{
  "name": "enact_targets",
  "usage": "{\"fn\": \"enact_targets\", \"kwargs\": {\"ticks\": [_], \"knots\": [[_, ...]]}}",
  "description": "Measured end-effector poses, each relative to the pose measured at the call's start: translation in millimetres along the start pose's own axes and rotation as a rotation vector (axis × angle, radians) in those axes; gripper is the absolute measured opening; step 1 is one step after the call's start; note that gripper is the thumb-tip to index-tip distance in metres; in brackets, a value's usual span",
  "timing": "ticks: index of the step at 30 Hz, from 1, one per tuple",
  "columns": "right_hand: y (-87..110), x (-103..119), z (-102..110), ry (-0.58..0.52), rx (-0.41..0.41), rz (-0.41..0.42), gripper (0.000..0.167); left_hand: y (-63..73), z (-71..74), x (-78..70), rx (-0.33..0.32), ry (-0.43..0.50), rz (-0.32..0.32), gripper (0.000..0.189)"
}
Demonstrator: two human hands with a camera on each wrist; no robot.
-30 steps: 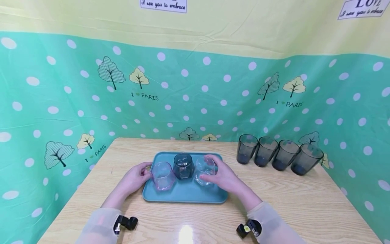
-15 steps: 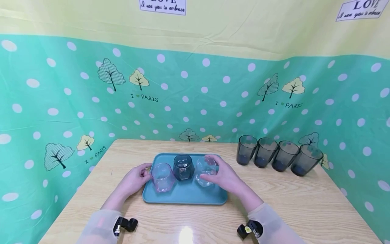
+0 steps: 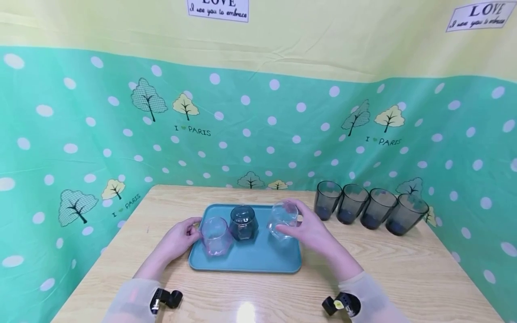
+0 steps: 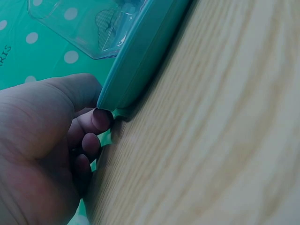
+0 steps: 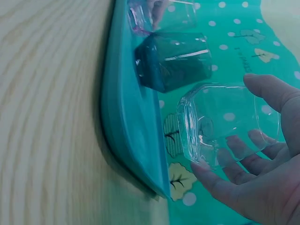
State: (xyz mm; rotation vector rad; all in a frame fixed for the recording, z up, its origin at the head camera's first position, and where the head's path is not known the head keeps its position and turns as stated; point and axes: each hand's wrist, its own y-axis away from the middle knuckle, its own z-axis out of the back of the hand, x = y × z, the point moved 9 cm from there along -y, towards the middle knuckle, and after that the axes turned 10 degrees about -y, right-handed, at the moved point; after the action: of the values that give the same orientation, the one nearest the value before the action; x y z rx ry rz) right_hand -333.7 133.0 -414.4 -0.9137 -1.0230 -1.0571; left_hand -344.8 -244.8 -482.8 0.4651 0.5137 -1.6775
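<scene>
Standing roughly upright off the tray (image 3: 258,260), the clear glass (image 3: 279,217) shows a gap under its base in the right wrist view; from the head camera it lies toward the tray's two o'clock corner. The right hand (image 3: 310,228) grasps it, thumb on one side and fingers on the other, so the glass lies at about ten o'clock from the palm, its long axis near vertical. The dark glass (image 3: 244,226) stands at nine o'clock from it, apart; the pink glass (image 3: 216,240) is just beyond, at eight o'clock from the dark one. The left hand (image 3: 178,238), much farther from the clear glass, pinches the tray's rim at nine o'clock. Four tall glasses (image 3: 377,213) line the counter (image 3: 363,255) at two to three o'clock from the right hand.
</scene>
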Motion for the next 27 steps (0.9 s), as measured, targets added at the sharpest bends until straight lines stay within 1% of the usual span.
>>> {"fn": "enact_targets", "kwargs": {"ticks": [2,8,13,17,18,22,27], "knots": [[2.5,1,7,-0.008,-0.001,-0.002,0.081,-0.4,-0.1,-0.7,-0.001,-0.001,-0.003,0.055],[9.0,-1,29,0.016,-0.011,0.018,0.082,-0.9,-0.3,-0.5,-0.003,-0.011,-0.005,0.055],[14.4,-6,48,0.049,-0.039,0.028,0.079,-0.7,-0.6,0.1,-0.001,-0.008,0.002,0.056],[19.8,-9,61,0.07,-0.063,0.018,0.081,-0.6,0.3,-0.4,-0.002,-0.008,0.004,0.056],[21.0,-10,64,0.073,-0.066,0.016,0.081,-0.7,0.7,-1.3,-0.003,-0.012,-0.006,0.056],[24.9,-14,72,0.065,-0.074,0.005,0.083,-1.4,0.9,-1.2,-0.004,-0.022,-0.009,0.055],[29.5,-22,79,0.056,-0.08,-0.017,0.087,-1.5,0.3,0.2,-0.001,-0.031,-0.002,0.054]]}}
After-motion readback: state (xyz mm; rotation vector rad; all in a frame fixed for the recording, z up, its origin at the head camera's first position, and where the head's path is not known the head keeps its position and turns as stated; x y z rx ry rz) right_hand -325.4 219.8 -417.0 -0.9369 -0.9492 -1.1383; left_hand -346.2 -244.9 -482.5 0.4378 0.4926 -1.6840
